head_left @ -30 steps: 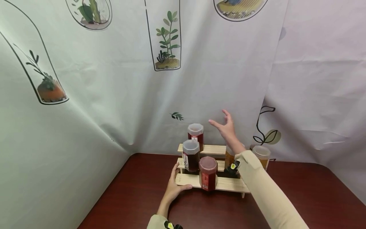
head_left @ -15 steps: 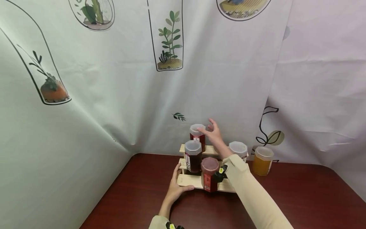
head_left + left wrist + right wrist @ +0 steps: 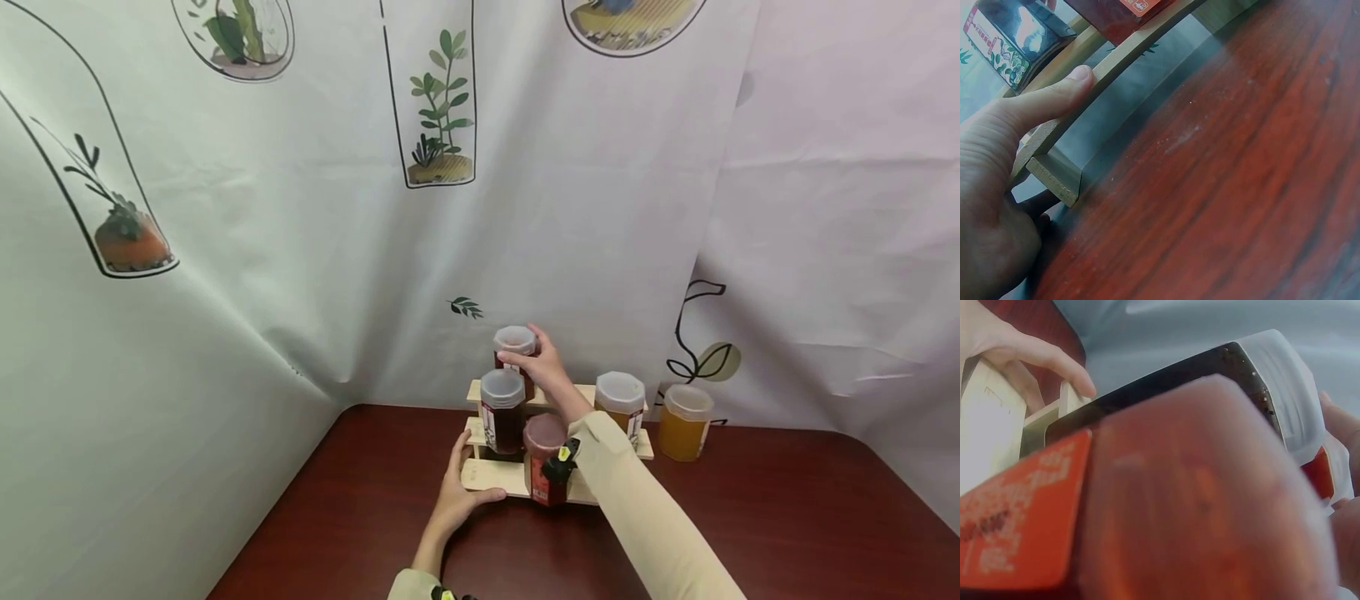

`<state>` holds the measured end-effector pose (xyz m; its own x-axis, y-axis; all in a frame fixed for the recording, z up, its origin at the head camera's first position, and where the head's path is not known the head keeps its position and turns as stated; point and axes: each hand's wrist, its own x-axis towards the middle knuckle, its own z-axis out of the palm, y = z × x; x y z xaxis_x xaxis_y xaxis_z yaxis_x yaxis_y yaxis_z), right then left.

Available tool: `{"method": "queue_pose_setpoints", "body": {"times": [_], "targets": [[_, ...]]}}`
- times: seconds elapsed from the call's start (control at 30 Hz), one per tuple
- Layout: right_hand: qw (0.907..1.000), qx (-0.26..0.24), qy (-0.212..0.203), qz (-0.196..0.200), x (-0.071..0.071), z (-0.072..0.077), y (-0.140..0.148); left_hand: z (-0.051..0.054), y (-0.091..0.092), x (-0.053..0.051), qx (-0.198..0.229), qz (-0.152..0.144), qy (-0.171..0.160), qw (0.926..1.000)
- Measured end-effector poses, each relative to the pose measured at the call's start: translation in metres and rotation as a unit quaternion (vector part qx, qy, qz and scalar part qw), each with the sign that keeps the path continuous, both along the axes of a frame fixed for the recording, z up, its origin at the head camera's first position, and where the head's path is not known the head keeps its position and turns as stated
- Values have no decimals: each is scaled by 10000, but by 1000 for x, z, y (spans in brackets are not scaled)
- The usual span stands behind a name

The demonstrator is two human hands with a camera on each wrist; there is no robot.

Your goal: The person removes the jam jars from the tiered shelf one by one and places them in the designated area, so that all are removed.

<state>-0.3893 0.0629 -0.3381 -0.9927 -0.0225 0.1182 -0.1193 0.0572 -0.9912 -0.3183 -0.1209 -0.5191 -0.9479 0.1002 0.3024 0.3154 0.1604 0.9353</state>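
A pale wooden three-step rack (image 3: 491, 476) stands on the table. My left hand (image 3: 453, 498) grips its left end, thumb (image 3: 1063, 94) on the front step's edge and fingers round the side. On the top step, a lidded plastic jar (image 3: 514, 337) with dark red contents has my right hand (image 3: 549, 371) round its lid, thumb in front and a finger behind. Below it is a jar with near-black contents (image 3: 504, 414) on the middle step. A reddish jar (image 3: 1204, 487) occupies the front step, partly behind my right wrist in the head view.
Toward the rack's right end sits a clear-lidded amber jar (image 3: 619, 390), partly hidden by my sleeve. Another jar with yellow-orange contents (image 3: 681, 435) stands on the dark red table (image 3: 795, 500), right of the rack. A plant-printed cloth (image 3: 585, 208) hangs close behind.
My right hand has moved left from above the rack's right part to the top-step jar and closed round its lid. My left hand has stayed on the rack.
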Motion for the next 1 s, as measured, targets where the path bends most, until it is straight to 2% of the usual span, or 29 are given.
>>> {"method": "queue_pose_setpoints", "body": {"times": [0.3,0.63,0.83,1.0], "targets": [[9999,-60,50,118,-3,-3,-1,2,-2,1,40,-4,31,10000],[9999,71,91,12,0,-7,-1,-2,-2,3,30,25,-41,10000],[9987,73,432,-260,0,-12,-3,-1,-3,4,-11,59,-18,10000],[9948,-64,765,-677,0,-17,-3,0,-1,3,3,3,23,10000]]}}
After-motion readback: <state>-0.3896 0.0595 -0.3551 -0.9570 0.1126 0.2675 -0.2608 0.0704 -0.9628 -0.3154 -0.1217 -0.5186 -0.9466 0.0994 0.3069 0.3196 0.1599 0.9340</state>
